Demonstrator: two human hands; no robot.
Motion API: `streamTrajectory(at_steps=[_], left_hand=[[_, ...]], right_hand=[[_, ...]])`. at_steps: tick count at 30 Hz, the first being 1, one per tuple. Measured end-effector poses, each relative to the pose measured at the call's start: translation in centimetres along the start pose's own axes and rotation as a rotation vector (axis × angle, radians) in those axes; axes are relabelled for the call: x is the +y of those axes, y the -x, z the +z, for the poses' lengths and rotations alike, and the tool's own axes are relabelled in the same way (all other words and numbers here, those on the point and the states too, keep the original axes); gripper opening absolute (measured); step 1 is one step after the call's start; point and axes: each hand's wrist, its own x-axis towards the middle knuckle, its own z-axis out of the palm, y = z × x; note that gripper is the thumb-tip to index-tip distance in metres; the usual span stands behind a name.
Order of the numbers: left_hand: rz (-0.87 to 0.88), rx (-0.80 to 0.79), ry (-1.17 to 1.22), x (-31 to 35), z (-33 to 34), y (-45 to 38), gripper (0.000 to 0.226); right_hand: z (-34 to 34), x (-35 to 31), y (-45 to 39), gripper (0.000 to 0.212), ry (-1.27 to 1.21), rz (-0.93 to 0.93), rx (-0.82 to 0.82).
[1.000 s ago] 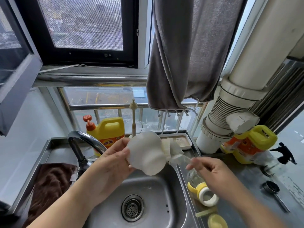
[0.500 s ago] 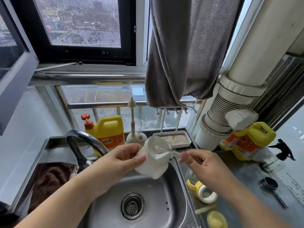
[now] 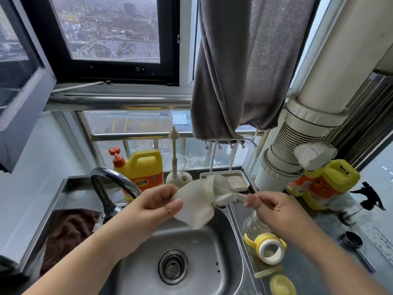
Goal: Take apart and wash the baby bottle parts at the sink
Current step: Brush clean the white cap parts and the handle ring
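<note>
My left hand [image 3: 154, 204] grips a white, soft-looking bottle part [image 3: 196, 207] over the steel sink [image 3: 136, 262]. My right hand [image 3: 270, 209] pinches the handle of a white bottle brush [image 3: 221, 191], whose head lies against the upper rim of that part. On the counter to the right the glass bottle with its yellow-handled collar [image 3: 265, 248] lies on its side. A yellow cap [image 3: 281, 285] and a pale straw-like strip [image 3: 268, 272] lie near the front edge.
The curved tap [image 3: 114, 184] stands left of my hands, a brown cloth [image 3: 68, 233] below it. Yellow detergent jugs [image 3: 144, 167] [image 3: 327, 184], a small brush in a stand [image 3: 175, 165] and a white tray [image 3: 236, 180] line the back. A grey towel [image 3: 244, 71] hangs overhead.
The white part has turned in my left hand, its opening now toward the right. The brush has moved from beside it onto its rim, and my right hand has risen leftward.
</note>
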Motion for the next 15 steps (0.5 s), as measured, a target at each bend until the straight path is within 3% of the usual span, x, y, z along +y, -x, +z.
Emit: streamTrajectory(at_steps=[3,8,12,15], left_hand=[[-0.014,-0.05,0.022,-0.2,0.4,0.1,0.044],[0.024,-0.064,0.081,0.6,0.6,0.4,0.037],[0.041,-0.028,0.188,0.5,0.1,0.7,0.036],[0.035,-0.03,0.126,-0.2,0.5,0.5,0.048]], right_hand=[[1.1,-0.8,0.6,0.045,0.036,-0.068,-0.054],[0.8,-0.6,0.1,0.044,-0.065,-0.027,0.001],[0.9,0.0,1.2,0.073,-0.071,-0.031,-0.023],[1.3,-1.4,1.0,0.057,-0.038,-0.082,-0.076]])
